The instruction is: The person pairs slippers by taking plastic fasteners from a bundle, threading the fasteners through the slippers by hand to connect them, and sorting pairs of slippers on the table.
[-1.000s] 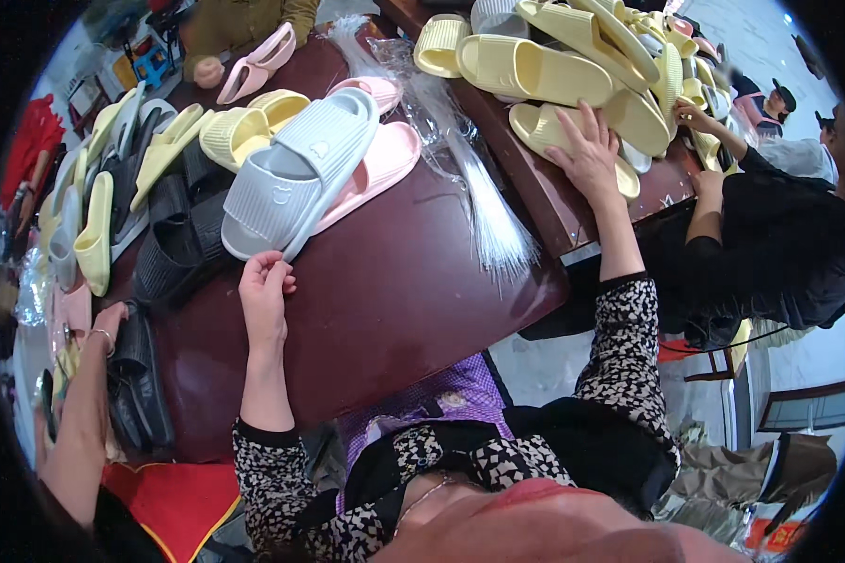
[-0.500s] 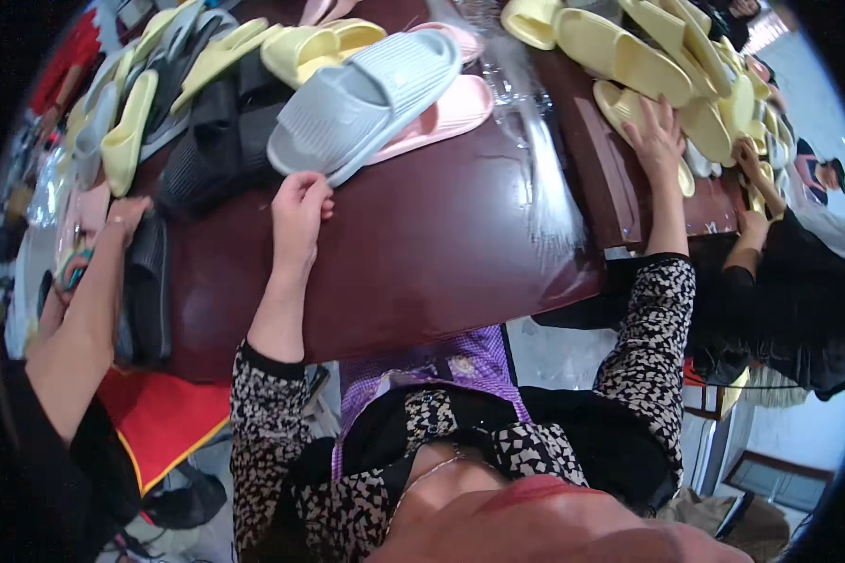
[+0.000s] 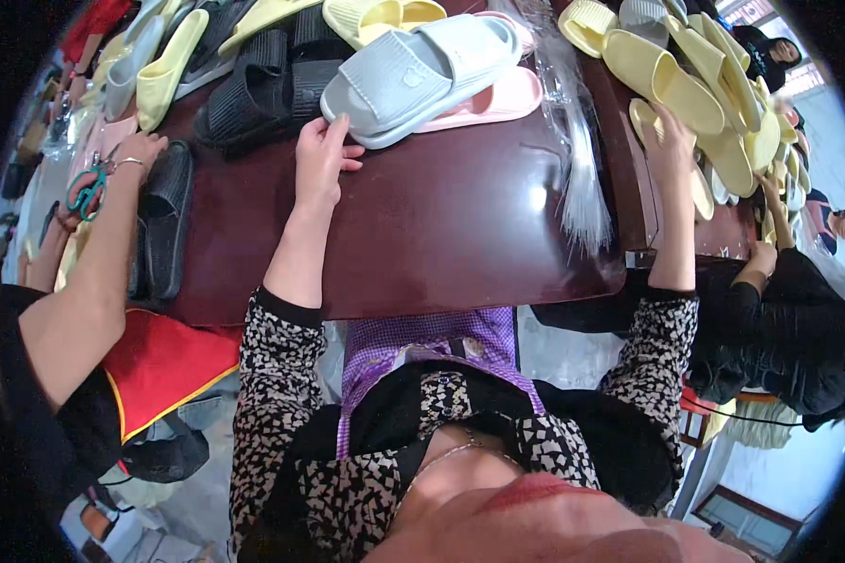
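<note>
My left hand (image 3: 321, 155) rests on the dark red-brown table (image 3: 441, 235), fingertips touching the near end of a large grey slide slipper (image 3: 422, 70). That slipper lies on top of a pink slide (image 3: 498, 98). My right hand (image 3: 671, 141) reaches far right and lies flat on a pale yellow slipper (image 3: 702, 192) at the edge of a heap of yellow slippers (image 3: 685, 84). Neither hand grips anything that I can see.
Black slippers (image 3: 253, 98) and more yellow ones lie at the table's far left. A bundle of clear plastic bags (image 3: 582, 169) lies between my hands. A co-worker's hand (image 3: 113, 164) holds teal-handled scissors (image 3: 86, 192) at left. Another person in black (image 3: 789, 310) sits at right.
The view has tilted, so the table sits higher in the frame. My hands stay at the grey slipper and the yellow slipper. The co-worker's arm with scissors has come further into view.
</note>
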{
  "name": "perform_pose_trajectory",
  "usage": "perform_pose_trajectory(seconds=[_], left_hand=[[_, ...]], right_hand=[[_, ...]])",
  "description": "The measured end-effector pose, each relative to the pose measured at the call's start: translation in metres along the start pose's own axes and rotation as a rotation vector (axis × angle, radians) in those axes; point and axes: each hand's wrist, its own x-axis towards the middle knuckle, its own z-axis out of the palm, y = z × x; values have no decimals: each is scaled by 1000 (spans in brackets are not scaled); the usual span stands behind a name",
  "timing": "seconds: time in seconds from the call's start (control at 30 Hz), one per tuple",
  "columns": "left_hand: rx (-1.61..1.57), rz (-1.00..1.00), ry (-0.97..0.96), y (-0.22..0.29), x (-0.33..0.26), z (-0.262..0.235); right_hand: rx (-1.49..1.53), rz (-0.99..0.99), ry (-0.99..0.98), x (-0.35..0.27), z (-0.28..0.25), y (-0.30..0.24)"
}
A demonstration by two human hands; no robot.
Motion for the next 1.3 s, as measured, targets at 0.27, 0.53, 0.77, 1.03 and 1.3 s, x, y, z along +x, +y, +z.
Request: perform_pose_trajectory(seconds=[0.27, 0.53, 0.77, 1.03, 1.3], left_hand=[[-149, -159, -109, 9, 4, -3], [-453, 31, -33, 30, -13, -5], [-548, 119, 54, 37, -28, 8], [-505, 148, 40, 23, -46, 17], [-474, 171, 10, 14, -64, 37]], right_hand=[[509, -61, -320, 44, 61, -95], [495, 100, -362, 82, 87, -89], [687, 82, -132, 69, 102, -76], [592, 269, -127, 95, 95, -68], [431, 376, -274, 101, 104, -43]])
